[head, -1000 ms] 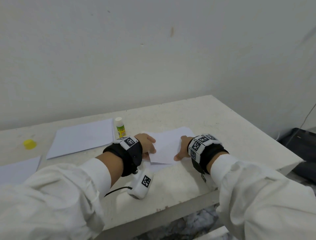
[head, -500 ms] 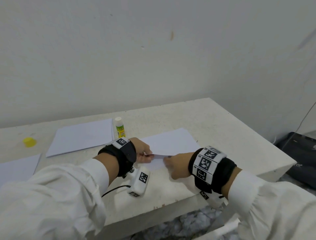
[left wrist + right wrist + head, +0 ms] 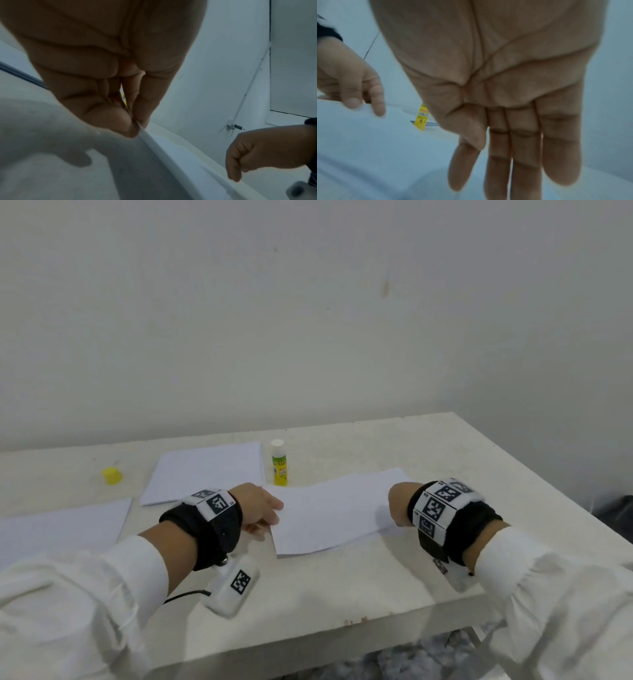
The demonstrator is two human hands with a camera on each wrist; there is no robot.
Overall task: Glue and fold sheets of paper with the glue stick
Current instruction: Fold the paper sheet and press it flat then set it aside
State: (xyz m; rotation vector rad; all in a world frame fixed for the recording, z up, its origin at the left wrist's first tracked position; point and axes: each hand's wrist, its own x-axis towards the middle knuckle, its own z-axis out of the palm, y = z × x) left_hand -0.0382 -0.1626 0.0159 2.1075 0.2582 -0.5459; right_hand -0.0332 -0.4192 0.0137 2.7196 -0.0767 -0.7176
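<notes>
A folded white sheet (image 3: 329, 515) lies on the table's middle. My left hand (image 3: 275, 513) pinches the sheet's left edge between thumb and fingers; the left wrist view shows that pinch (image 3: 137, 125) closely. At the sheet's right end my right hand (image 3: 394, 508) has its fingers straight and pointing down onto the paper (image 3: 368, 148), palm open (image 3: 513, 169). The glue stick (image 3: 279, 463) stands upright behind the sheet, its white top bare, untouched by either hand. It shows partly in the right wrist view (image 3: 422, 117).
A yellow cap (image 3: 112, 475) lies at the far left. A stack of white sheets (image 3: 205, 470) sits left of the glue stick, another sheet (image 3: 61, 525) nearer the left edge. The table's front edge (image 3: 308, 642) is close. A dark object (image 3: 616, 508) lies beyond the right edge.
My right hand has slid from the sheet's left front part along it to its right end. My left hand has kept its pinch on the left edge.
</notes>
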